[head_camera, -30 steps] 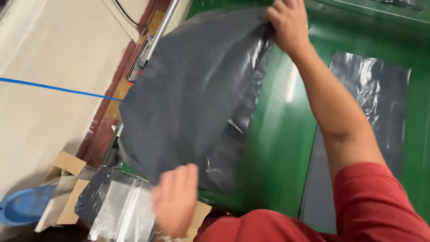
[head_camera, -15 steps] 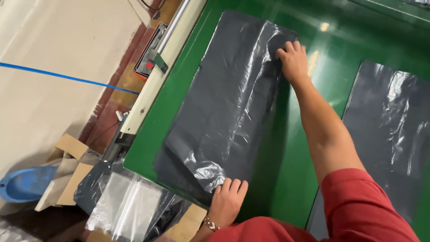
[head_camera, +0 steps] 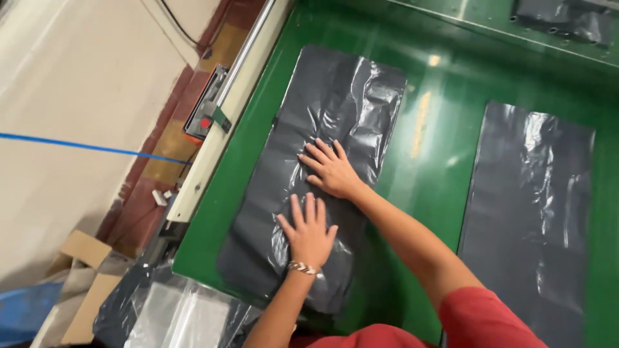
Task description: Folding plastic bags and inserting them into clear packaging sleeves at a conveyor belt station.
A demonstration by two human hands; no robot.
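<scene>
Three dark grey plastic bags show on the green table [head_camera: 438, 129]. The nearest bag [head_camera: 322, 129] lies flat and lengthwise on the table's left part, a long rectangle of thin, glossy film with creases and shiny wrinkles. A second bag [head_camera: 529, 219] of the same film lies flat to the right, well apart from the first, and part of a third bag [head_camera: 567, 19] shows at the top right edge.

Both hands rest on the nearest bag, palms down and fingers spread wide, gripping nothing. The left hand [head_camera: 309, 232] presses its lower middle and wears a beaded bracelet [head_camera: 302, 267] at the wrist. The right hand [head_camera: 332, 171] lies just above it, near the bag's centre, its arm coming from a red sleeve [head_camera: 490, 316].

A pale metal rail [head_camera: 225, 116] runs along the table's left edge, carrying one small control box [head_camera: 205, 113] with a red button. Below, a heap of clear and dark plastic film [head_camera: 167, 312] sits by one cardboard box [head_camera: 84, 283]. A blue cord [head_camera: 77, 145] crosses the pale floor.
</scene>
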